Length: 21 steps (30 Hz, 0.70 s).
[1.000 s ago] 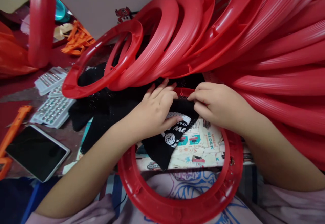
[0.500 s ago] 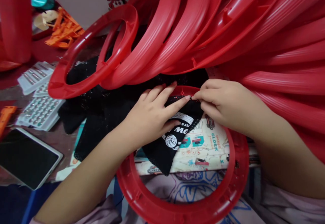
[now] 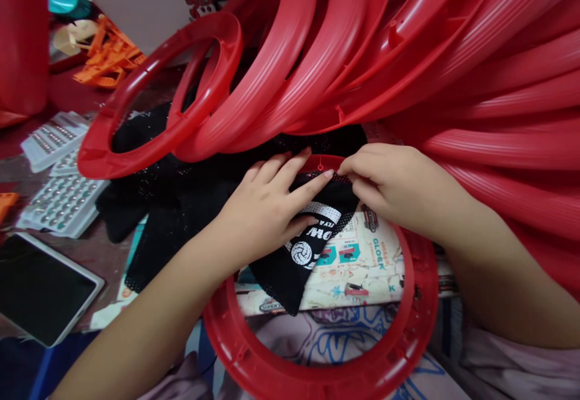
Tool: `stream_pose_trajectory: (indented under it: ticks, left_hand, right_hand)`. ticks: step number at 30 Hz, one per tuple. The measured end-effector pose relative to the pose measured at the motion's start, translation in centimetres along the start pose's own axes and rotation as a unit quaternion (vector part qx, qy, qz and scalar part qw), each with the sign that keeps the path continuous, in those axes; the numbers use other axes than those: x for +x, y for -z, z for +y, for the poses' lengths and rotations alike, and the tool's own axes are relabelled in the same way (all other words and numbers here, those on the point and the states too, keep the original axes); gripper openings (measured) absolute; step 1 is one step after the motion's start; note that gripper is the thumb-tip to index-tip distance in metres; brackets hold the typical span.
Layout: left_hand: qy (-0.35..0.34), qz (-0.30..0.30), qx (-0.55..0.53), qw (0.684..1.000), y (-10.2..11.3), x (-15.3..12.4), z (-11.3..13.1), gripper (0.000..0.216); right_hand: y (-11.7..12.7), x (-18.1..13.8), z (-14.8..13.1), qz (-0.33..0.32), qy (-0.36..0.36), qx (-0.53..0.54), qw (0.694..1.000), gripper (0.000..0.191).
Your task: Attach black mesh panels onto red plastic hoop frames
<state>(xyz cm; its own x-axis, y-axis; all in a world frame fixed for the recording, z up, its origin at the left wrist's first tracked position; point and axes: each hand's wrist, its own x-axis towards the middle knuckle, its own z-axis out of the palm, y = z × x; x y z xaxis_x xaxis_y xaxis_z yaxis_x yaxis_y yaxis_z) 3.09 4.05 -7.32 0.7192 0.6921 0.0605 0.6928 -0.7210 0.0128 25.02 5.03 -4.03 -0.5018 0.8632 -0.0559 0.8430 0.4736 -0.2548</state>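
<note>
Black mesh [image 3: 283, 270]: left hand [image 3: 265, 209] has uncurled its fingers; right hand [image 3: 392, 185] pinches.

We saw soft, even indoor light, with a dull sheen along the stacked red rings [image 3: 326, 55]. The left hand [image 3: 267, 206] was sharp; the edges bowed and smeared, and shadows were weak.

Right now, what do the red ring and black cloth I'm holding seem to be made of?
The ring is likely moulded plastic with a glossy finish: it shows bright highlights, ribs and small moulded tabs. The cloth looks like a synthetic mesh fabric, matte: tiny holes show along its edge, and it carries a white print.
</note>
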Motion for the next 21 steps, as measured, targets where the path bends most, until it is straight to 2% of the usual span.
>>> stream_pose_trajectory:
  ticks: [21]
  left_hand:
    - [0.0,0.008,-0.002,1.0,-0.07,0.0,-0.07,0.073]
  right_hand:
    - [-0.35,-0.16,0.05,0.005,0.002,-0.033,0.999,0.033]
